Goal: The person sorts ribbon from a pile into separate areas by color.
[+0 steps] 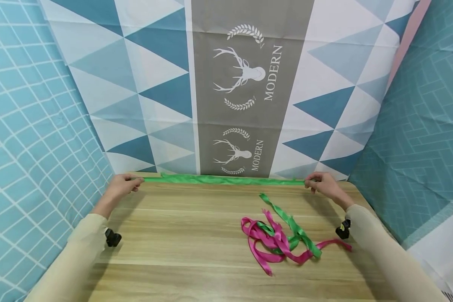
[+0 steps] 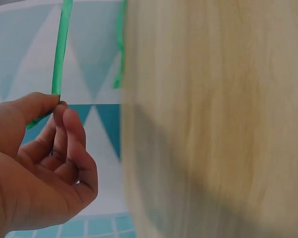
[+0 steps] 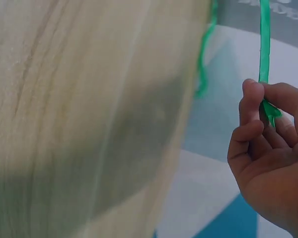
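Observation:
A green ribbon (image 1: 226,180) is stretched straight along the far edge of the wooden table. My left hand (image 1: 123,187) pinches one end between thumb and fingertips, and in the left wrist view a short tail of this ribbon (image 2: 59,54) sticks out past the thumb. At the other end my right hand (image 1: 324,184) pinches it the same way, with a small tail of the ribbon (image 3: 264,44) below the fingertips. Another green strip (image 3: 203,59) lies along the table's far edge, close to the held ribbon and overlapping it in the head view.
Right of the middle of the table (image 1: 166,243) lies a loose tangle of pink ribbon (image 1: 275,241) and green ribbon (image 1: 296,228). A patterned cloth (image 1: 166,84) with triangles and deer heads hangs behind the table. Tile-patterned sheets (image 1: 34,126) stand at both sides.

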The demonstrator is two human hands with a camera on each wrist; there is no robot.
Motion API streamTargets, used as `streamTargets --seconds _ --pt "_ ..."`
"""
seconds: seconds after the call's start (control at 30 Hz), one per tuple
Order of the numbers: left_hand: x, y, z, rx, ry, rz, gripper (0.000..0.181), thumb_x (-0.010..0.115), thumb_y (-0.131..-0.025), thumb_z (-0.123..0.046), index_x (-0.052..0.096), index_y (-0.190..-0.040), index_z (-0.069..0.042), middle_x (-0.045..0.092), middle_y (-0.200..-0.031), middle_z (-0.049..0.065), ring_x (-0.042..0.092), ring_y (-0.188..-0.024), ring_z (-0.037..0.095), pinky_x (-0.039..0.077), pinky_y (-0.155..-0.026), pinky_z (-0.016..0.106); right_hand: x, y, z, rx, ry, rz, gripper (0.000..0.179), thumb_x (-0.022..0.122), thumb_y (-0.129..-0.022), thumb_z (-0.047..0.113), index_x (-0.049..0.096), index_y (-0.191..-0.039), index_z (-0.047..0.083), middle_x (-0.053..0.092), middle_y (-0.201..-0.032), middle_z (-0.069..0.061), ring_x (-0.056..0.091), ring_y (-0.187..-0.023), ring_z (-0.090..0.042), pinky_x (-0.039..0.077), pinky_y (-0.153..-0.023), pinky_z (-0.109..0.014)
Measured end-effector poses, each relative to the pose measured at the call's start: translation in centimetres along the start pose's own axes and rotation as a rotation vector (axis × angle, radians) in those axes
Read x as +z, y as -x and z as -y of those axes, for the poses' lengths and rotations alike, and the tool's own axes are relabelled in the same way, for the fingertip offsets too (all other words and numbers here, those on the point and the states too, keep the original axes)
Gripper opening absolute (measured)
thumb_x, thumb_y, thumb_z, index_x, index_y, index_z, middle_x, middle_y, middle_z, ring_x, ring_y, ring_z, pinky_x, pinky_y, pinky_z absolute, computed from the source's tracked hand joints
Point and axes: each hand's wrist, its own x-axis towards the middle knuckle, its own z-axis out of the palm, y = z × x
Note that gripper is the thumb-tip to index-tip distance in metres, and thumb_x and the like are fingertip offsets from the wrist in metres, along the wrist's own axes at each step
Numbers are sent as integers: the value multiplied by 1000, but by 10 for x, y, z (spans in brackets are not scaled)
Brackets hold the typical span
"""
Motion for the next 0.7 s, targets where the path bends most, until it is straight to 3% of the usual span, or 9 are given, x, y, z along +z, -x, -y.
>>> streamTargets --seconds 0.1,0.2,0.3,0.47,0.7 --pt "8 -14 6 9 -36 -16 40 61 -104 -32 69 -112 7 68 -96 19 63 -84 32 49 -80 46 6 -8 -10 29 -6 -15 24 62 -104 14 69 -113 -7 69 -101 -26 65 -85 -45 55 -75 -51" --pt "15 -26 11 28 -67 -32 37 64 -102 -26 67 -93 9 64 -76 18 52 -65 25 44 -65 39 12 -14 -17 51 26 -31 20 61 -103 9 69 -110 -8 69 -96 -24 66 -79 -39 55 -68 -44" --pt "20 -35 15 28 -52 -44 32 66 -100 -20 69 -92 11 64 -71 17 52 -60 24 44 -58 36 17 -18 -22 56 86 -38 16 61 -102 6 71 -106 -6 69 -90 -21 64 -73 -35 53 -62 -38" --pt "28 -43 19 -6 -95 -72 27 67 -97 -18 75 -102 7 70 -77 12 60 -67 25 47 -60 36 23 -26 -28 62 143 -44 13 64 -100 4 73 -100 -5 69 -81 -15 63 -66 -31 51 -59 -34" --pt "30 -50 24 -57 -163 -81 35 64 -99 -23 70 -72 -3 58 -59 3 49 -57 22 40 -63 36 31 -34 -30 101 151 -40 13 66 -100 8 72 -93 -2 68 -77 -10 62 -64 -24 52 -57 -35"
